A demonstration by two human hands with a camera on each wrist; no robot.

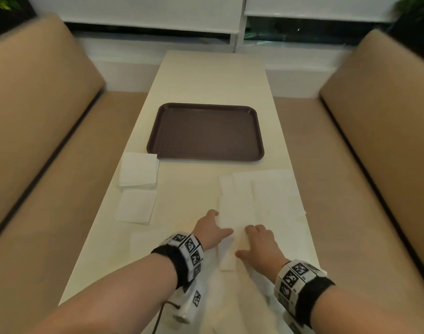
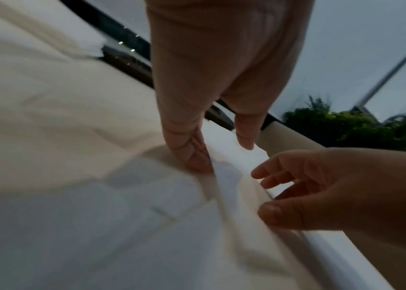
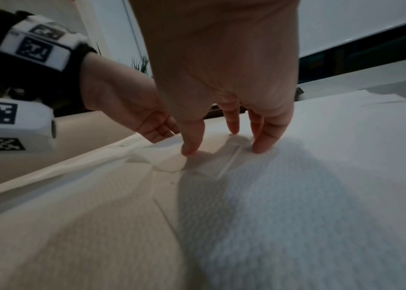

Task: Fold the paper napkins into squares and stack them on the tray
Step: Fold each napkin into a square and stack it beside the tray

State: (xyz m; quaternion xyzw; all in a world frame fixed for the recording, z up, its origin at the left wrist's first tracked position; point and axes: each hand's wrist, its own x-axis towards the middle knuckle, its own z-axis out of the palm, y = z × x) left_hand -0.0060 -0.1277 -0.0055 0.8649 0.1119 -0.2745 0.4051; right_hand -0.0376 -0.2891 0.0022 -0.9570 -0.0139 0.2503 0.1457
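While both hands work at the near end of the worktop (image 1: 213, 75), the step in hand looks like the first fold of a fresh napkin (image 1: 232, 227): a long white strip of it lies between them, just ahead of the near edge; the left hand (image 1: 212, 229) has its thumb and fingers (image 2: 192, 149) pinching the strip's left edge, lifting it slightly; the right hand (image 1: 259, 244) is spread, straight fingertips (image 3: 259, 145) pressing the paper flat without curling round it; the brown tray (image 1: 259, 131) sits bare at the middle of the worktop, well apart from the hands, so stacking has not begun there; two folded squares (image 1: 137, 186) wait near the left edge, one just beside the tray's near left corner; loose unfolded sheets (image 1: 273, 191) overlap toward the right edge; the next move probably calls for carrying the pinched edge across and matching it to the far side before creasing, since thin paper skews easily; the head view alone shows tray and squares; the left wrist view alone shows the pinch; the right wrist view shows the embossed tissue texture and the pressing fingertips.
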